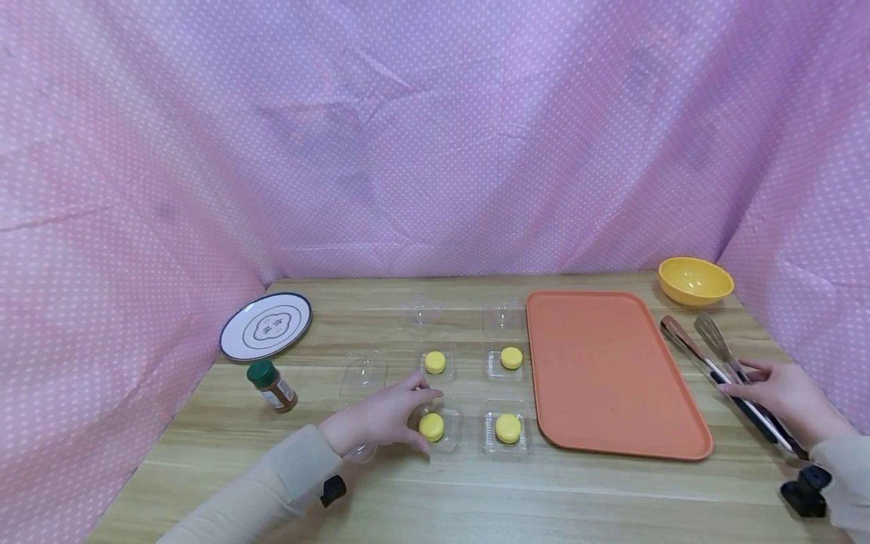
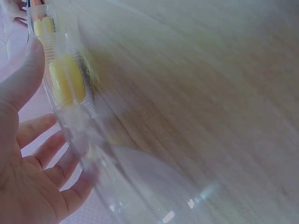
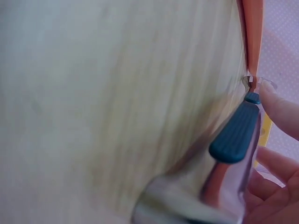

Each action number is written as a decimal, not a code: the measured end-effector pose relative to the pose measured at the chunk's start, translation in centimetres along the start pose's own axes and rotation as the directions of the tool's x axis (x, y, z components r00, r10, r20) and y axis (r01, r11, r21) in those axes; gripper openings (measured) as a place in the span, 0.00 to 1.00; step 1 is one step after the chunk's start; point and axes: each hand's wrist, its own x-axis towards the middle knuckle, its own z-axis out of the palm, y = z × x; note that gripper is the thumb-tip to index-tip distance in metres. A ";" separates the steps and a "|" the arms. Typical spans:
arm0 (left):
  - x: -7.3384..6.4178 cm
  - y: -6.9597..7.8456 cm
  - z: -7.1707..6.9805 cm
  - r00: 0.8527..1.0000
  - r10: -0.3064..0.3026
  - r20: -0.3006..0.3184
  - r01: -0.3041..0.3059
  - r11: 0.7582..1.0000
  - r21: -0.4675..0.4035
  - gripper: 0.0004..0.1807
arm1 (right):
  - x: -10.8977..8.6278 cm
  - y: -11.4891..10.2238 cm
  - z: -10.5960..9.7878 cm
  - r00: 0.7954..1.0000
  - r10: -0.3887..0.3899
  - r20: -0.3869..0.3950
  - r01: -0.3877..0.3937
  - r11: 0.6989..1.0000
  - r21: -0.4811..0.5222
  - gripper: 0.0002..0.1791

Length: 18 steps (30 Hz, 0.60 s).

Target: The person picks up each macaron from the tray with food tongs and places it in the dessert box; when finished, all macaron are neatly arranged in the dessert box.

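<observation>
Left hand [image 1: 384, 415] spread beside round yellow cake [image 1: 431, 428], clear plastic box [image 1: 450, 432], right hand [image 1: 788, 397] spread beside metal tongs [image 1: 686, 342]

One yellow macaron [image 1: 431, 427] sits in an opened clear box [image 1: 451, 440]; black-handled metal tongs [image 1: 750, 413] stretch diagonally.

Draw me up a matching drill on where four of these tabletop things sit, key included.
Things
1. Tongs
2. Yellow macarons
3. Green-capped spice jar
4. Yellow bowl

Places
A. Beside the dark-rimmed white plate
B. At the right hand
C. At the far right corner of the table
D. In clear plastic containers

Pairs: 1-B; 2-D; 3-A; 4-C
</observation>
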 end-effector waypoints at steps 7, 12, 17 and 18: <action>0.0 0.0 0.0 1.000 -0.001 0.000 0.001 0.999 0.040 0.45 | -0.5 -0.6 -0.1 0.998 -0.026 -0.059 0.029 0.999 0.043 0.43; 0.0 0.2 0.0 1.000 0.009 -0.005 -0.009 0.998 0.063 0.46 | -1.0 -1.8 -0.5 0.993 -0.032 -0.113 0.039 0.998 0.055 0.40; -0.1 0.2 -0.1 1.000 0.003 -0.006 -0.003 0.997 0.077 0.46 | -1.3 -3.5 -1.0 0.991 -0.049 -0.122 0.048 0.999 -0.015 0.40; -0.1 0.2 -0.1 1.000 0.003 -0.006 -0.003 0.997 0.079 0.46 | -1.3 -3.9 -1.1 0.989 -0.071 -0.130 0.067 0.997 -0.040 0.39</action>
